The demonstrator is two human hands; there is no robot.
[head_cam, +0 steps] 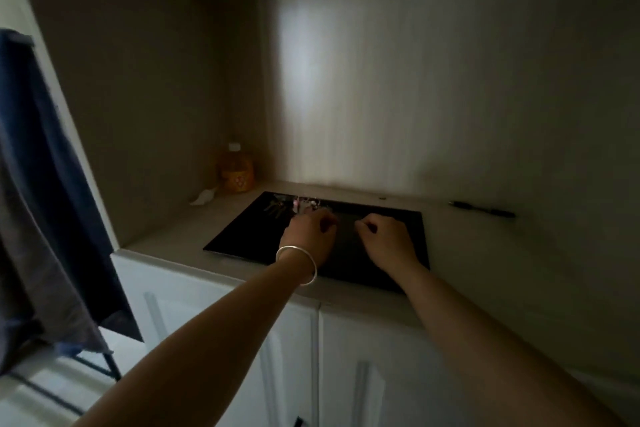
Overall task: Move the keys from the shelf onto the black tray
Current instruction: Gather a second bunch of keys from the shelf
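A dim bunch of metal keys with pink charms (294, 206) is lying at the far left edge of the flat black rectangular tray (242, 236), its long axis running left to right. Both the left hand (308, 239) and the right hand (388, 241) are hovering loosely curled over the tray; I cannot tell whether the left one is touching the keys.

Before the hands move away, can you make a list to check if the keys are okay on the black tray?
1. Keys on the tray: ok, at its far edge.
2. Left hand let go of keys: cannot tell, fingers curled right beside them.
3. Right hand empty: cannot tell, fingers curled.
4. Tray flat on shelf: ok.
5. Pen clear of hands: ok.
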